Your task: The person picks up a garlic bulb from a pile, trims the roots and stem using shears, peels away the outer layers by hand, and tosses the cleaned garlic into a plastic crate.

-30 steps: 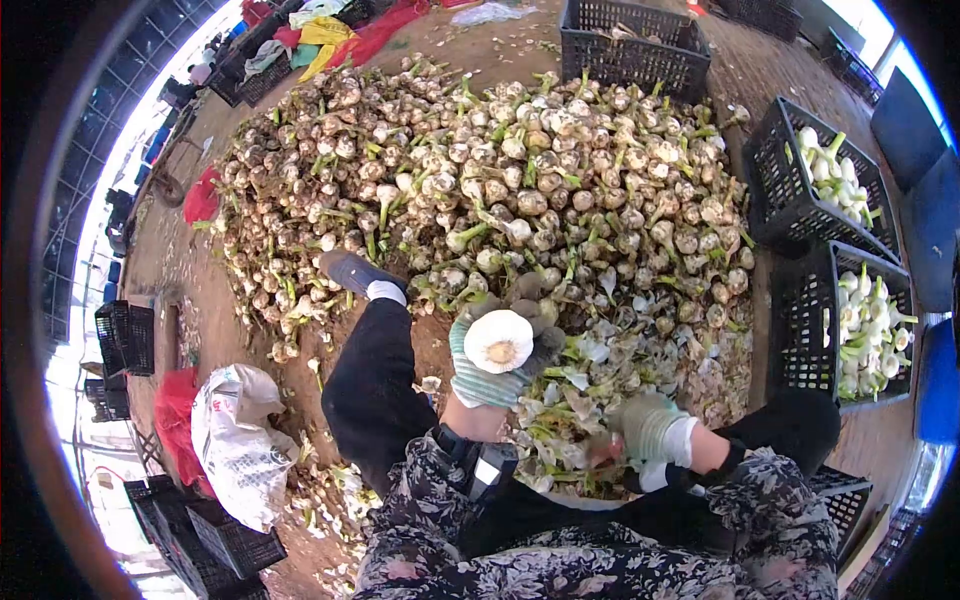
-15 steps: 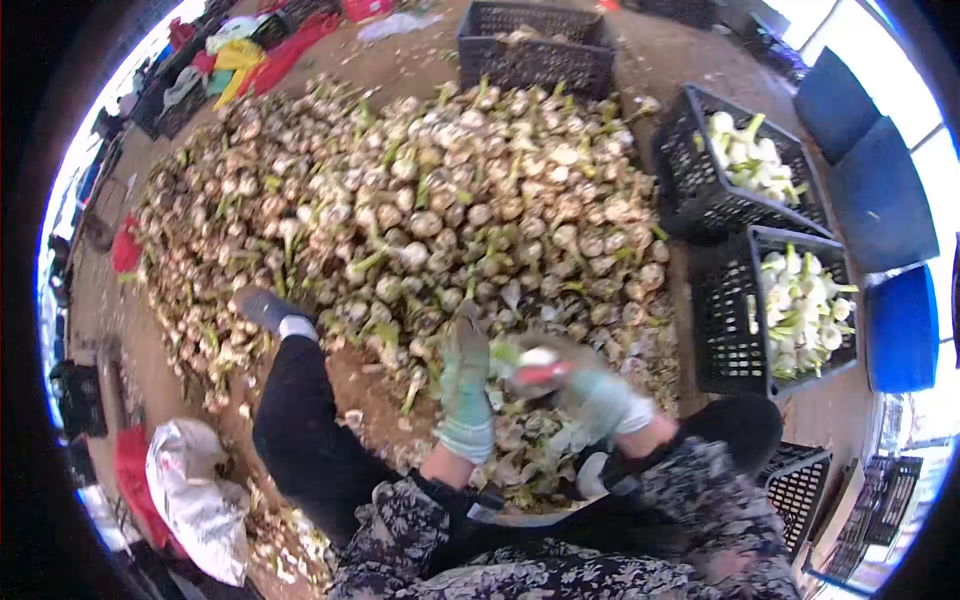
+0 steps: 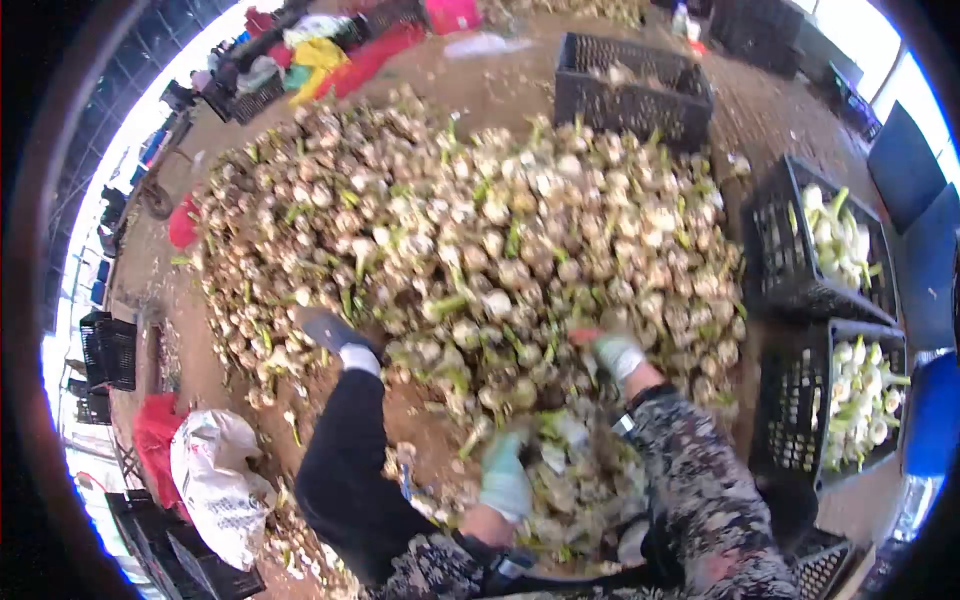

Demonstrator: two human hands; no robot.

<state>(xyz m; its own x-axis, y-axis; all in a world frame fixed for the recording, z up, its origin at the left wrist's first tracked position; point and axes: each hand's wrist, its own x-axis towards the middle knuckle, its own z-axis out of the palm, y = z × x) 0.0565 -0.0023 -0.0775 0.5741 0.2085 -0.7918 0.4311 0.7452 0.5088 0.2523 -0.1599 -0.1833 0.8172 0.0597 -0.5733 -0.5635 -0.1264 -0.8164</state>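
Observation:
A big heap of unpeeled garlic bulbs (image 3: pixel 480 240) with green stems covers the ground in front of me. My right hand (image 3: pixel 615 352), in a pale glove, stretches forward onto the near edge of the heap, with something red at its fingertips. The blur hides what it grips. My left hand (image 3: pixel 505 482), in a green glove, lies low and flat on the loose husks and stems (image 3: pixel 570 480) between my legs, with nothing seen in it. My left leg in dark trousers (image 3: pixel 345 470) reaches toward the heap.
Two black crates (image 3: pixel 775 250) (image 3: pixel 790 420) at the right hold peeled white garlic, and another black crate (image 3: pixel 630 85) stands behind the heap. A white sack (image 3: pixel 215 480) and more black crates (image 3: pixel 110 350) lie at the left. Blue chairs (image 3: pixel 925 210) stand at the far right.
The left hand held up a peeled white bulb a second ago; the bulb is gone and the hand has dropped to the husks. The right hand has moved from my lap out to the heap.

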